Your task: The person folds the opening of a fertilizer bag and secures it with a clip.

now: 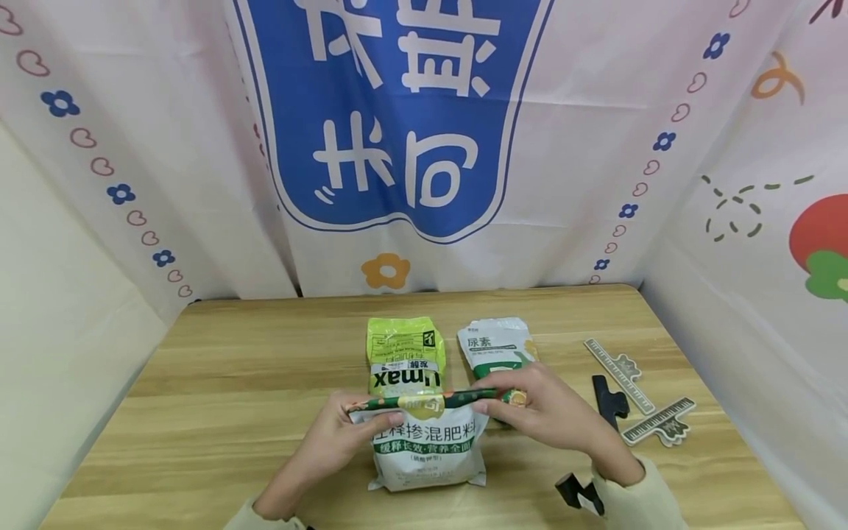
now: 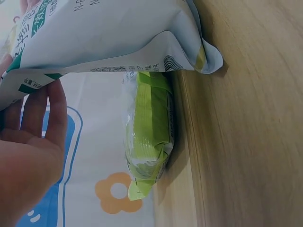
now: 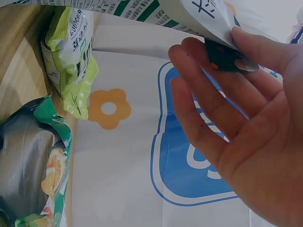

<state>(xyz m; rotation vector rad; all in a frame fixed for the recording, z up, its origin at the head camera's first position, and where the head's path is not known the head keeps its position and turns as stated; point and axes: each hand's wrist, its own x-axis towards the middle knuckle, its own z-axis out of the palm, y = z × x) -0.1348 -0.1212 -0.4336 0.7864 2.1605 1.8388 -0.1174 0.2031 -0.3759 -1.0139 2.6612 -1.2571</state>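
Note:
A plump white fertilizer bag with green and black print stands upright at the front middle of the table in the head view. Its top is folded over into a narrow dark green strip. My left hand pinches the strip's left end, thumb in front and fingers behind. At the other end, my right hand pinches the corner between thumb and fingers. The right wrist view shows the thumb on the bag's corner, the other fingers extended behind it. In the left wrist view, fingers support the bag's back.
Behind the held bag lies a lime-green bag. To its right is a white and green bag, partly behind my right hand. Two ruler-shaped clips, a black clip and another black clip lie on the right.

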